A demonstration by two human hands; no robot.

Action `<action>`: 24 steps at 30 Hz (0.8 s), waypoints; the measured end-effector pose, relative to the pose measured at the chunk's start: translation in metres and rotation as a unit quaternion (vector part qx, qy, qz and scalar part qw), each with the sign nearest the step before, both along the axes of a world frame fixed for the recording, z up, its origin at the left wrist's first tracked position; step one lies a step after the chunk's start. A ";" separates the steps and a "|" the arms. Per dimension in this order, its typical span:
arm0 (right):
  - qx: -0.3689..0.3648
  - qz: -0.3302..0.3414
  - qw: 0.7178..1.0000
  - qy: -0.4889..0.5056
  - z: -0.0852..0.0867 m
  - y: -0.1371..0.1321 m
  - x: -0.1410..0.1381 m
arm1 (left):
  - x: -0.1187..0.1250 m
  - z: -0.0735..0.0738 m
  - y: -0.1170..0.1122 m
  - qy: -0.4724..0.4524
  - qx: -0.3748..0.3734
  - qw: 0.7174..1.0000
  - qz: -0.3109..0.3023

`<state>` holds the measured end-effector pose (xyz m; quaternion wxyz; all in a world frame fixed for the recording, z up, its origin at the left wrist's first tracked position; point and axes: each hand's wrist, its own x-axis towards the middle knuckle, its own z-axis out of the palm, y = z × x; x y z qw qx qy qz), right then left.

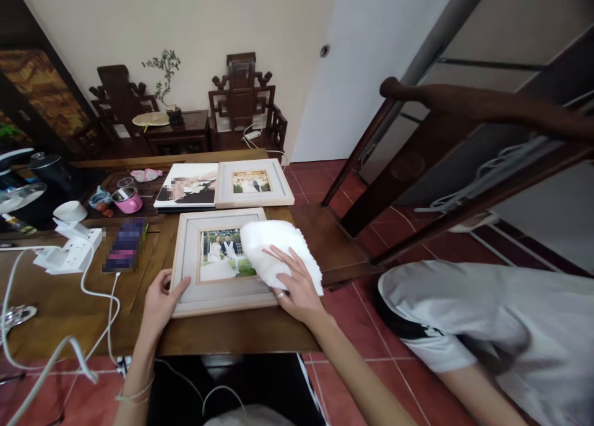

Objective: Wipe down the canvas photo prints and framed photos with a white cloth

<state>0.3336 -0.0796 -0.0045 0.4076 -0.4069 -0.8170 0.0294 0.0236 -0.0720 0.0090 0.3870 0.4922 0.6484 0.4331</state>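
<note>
A light wooden picture frame (pixel 188 262) with a wide pale mat and a photo of a couple outdoors lies flat near the table's front edge. My left hand (pixel 163 295) grips its left side, thumb on top and fingers curled at the edge. Over the frame's right part is a thick, torn-edged white paper towel (pixel 264 237), covering the mat and a bit of the photo. My right hand (pixel 293 283) holds this wad against the frame, its fingers lying across it. Behind it lie a second picture frame (pixel 285 191) and a photo book (pixel 185 173), side by side.
On the wooden table (pixel 223 336) to the left are a phone (pixel 124 246), a white power strip (pixel 77 249) with loose cables, a pink cup (pixel 127 202) and a black kettle (pixel 46 166). A wooden chair (pixel 343 246) stands right, with a bent-over person (pixel 501 314) beside it.
</note>
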 end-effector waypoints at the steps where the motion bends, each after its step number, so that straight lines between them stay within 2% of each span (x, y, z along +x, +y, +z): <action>1: 0.000 -0.002 1.000 -0.001 0.001 0.000 0.000 | -0.001 -0.001 0.000 0.000 0.001 1.000 0.000; 6: 0.008 -0.006 1.000 -0.001 -0.001 -0.002 -0.001 | -0.002 -0.002 0.004 0.001 0.009 1.000 0.009; 11: 0.008 -0.008 1.000 -0.007 -0.005 -0.004 -0.002 | -0.007 -0.001 0.007 0.027 -0.006 1.000 -0.003; 24: 0.007 -0.015 1.000 -0.016 -0.006 -0.008 -0.003 | -0.010 0.000 0.007 0.071 0.011 0.997 -0.018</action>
